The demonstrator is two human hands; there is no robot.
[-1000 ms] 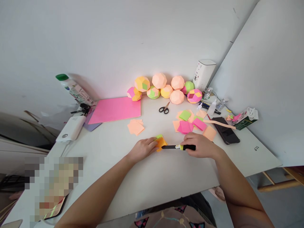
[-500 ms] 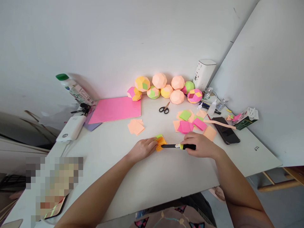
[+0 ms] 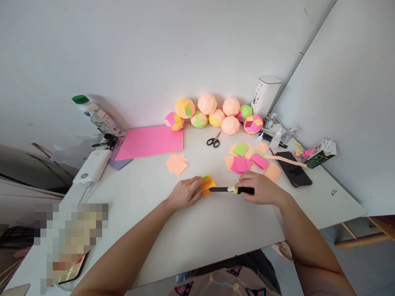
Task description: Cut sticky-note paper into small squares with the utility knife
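Note:
My left hand [image 3: 187,192] is closed at the left edge of a small folded piece of orange paper [image 3: 209,183], with a bit of green showing at its top. In my right hand [image 3: 256,187] is a utility knife [image 3: 224,189] with a black and yellow handle. Its dark blade points left, and the tip meets the orange paper. A few peach paper pieces [image 3: 177,164] lie beyond my left hand. Past my right hand is a loose pile of pink, green and peach paper pieces [image 3: 242,164].
Several faceted paper balls [image 3: 230,125] line the wall, with scissors [image 3: 213,140] before them. A pink sheet [image 3: 151,142], white power bank [image 3: 92,166] and bottle [image 3: 100,117] are left. At right lie a black phone [image 3: 294,169], glue bottle [image 3: 275,139] and carton [image 3: 321,153].
The fingers of my left hand have shifted slightly left, so more of the orange paper shows. My right hand and the knife have barely moved.

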